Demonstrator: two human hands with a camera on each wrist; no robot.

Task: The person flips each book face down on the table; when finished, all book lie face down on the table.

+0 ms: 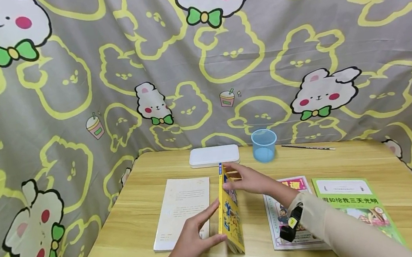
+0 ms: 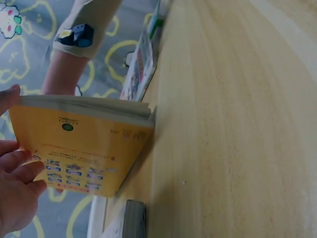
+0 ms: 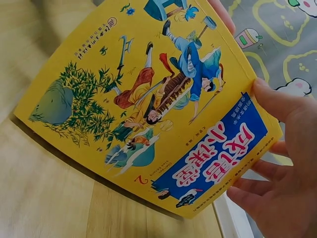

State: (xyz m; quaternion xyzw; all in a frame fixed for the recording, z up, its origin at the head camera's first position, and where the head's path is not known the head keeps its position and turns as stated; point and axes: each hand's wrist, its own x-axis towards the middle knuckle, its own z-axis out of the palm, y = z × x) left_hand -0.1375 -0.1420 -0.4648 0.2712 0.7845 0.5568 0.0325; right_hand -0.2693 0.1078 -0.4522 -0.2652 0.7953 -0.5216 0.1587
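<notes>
A yellow book [image 1: 230, 219] with cartoon figures on its front cover stands on edge, spine up, over the middle of the wooden table. My left hand [image 1: 196, 240] grips its near part, fingers against the orange-yellow back cover [image 2: 81, 148] in the left wrist view. At the book's far end, my right hand [image 1: 252, 181] holds the corner beside the blue title panel. The right wrist view shows that thumb [image 3: 277, 99] at the spine and the fingers around the end. Left of the yellow book lies a white book [image 1: 178, 209] with printed text, partly behind my left hand.
A white case [image 1: 213, 155] and a blue mesh-like cup [image 1: 265, 146] stand along the table's back, with a thin dark pencil [image 1: 307, 147] to their right. A pink-and-white book [image 1: 283, 227] lies under my right forearm, beside a green book [image 1: 345, 190]. Patterned curtains hang behind the table.
</notes>
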